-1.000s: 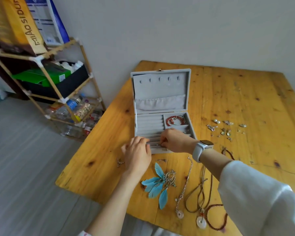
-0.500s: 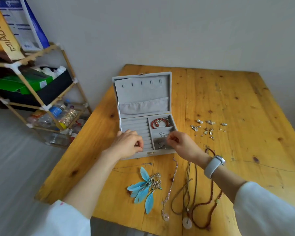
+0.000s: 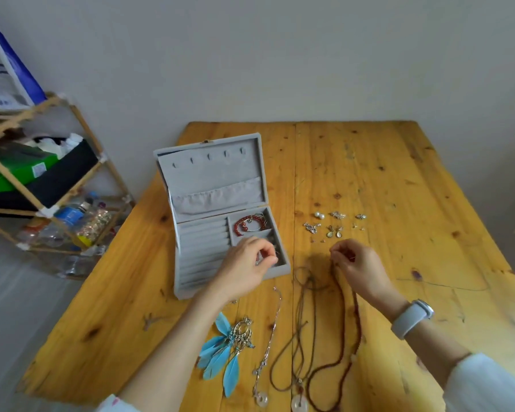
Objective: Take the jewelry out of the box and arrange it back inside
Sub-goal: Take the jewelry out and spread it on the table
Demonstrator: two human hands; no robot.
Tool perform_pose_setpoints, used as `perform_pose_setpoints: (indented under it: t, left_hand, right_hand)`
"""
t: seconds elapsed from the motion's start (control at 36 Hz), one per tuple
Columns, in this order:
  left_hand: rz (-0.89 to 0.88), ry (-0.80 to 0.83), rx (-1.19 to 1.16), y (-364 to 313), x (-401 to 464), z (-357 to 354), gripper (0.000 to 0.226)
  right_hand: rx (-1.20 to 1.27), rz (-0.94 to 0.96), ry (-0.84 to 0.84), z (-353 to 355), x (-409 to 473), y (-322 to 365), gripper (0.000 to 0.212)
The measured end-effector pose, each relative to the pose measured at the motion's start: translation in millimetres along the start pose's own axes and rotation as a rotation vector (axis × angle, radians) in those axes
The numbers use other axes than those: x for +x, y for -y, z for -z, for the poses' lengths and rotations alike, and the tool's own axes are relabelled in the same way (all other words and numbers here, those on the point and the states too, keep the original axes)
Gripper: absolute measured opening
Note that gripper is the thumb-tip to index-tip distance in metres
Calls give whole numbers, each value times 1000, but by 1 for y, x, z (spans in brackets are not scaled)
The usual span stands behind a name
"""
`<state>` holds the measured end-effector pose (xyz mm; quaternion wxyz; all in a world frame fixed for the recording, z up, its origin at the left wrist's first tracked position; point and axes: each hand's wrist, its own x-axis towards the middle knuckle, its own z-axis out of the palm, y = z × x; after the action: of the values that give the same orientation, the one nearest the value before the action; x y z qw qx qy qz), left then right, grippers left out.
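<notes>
Right hand (image 3: 360,263) has left the box (image 3: 214,203) since half a second ago and now sits right of it, fingers pinching something small; I cannot tell what. Left hand (image 3: 247,267) is over the near right compartment, fingertips pinched on a small piece. Red bracelet (image 3: 249,224) remains inside. Unloading continues; necklaces (image 3: 318,337) and earrings (image 3: 333,226) are out on the table (image 3: 414,173).
</notes>
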<state>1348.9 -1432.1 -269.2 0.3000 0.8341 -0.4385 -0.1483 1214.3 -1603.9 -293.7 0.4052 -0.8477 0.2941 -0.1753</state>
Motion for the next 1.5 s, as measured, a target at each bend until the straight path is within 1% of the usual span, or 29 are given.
perform_pose_setpoints:
  t: [0.11, 0.19, 0.28, 0.33, 0.39, 0.47, 0.64, 0.81, 1.08, 1.22, 1.39, 1.5]
  left_hand:
    - [-78, -11, 53, -33, 29, -31, 5]
    - [-84, 7, 74, -56, 52, -51, 10]
    - [-101, 14, 92, -75, 74, -68, 12]
    - [-107, 50, 116, -83, 86, -80, 14]
    - [-96, 81, 163, -88, 97, -93, 16]
    - [-82, 83, 233, -91, 109, -107, 17]
    - [-94, 81, 321, -89, 119, -118, 18]
    - [-82, 72, 303, -85, 121, -121, 17]
    - [-68, -4, 241, -80, 120, -120, 16]
    - [-76, -84, 181, -77, 115, -115, 16]
    - [-51, -158, 109, -68, 104, -100, 21]
    - [-27, -223, 60, -57, 86, -85, 21]
  right_hand:
    - [-75, -58, -49, 24, 5, -25, 11]
    - [-120, -85, -79, 39, 12, -45, 12]
    - [-187, -66, -134, 50, 21, -63, 11]
    - [-214, -59, -163, 54, 26, -71, 10]
    - [-239, -69, -173, 55, 30, -78, 11]
    - [-289, -80, -158, 54, 35, -82, 13]
    - [-313, -34, -176, 48, 40, -86, 13]
    - [-300, -8, -189, 44, 41, -86, 13]
    - [-270, 1, -203, 42, 39, -84, 14]
    - [-235, 0, -200, 44, 38, -81, 16]
    - [-186, -25, -207, 48, 31, -74, 20]
    - [-163, 31, -198, 42, 26, -58, 20]
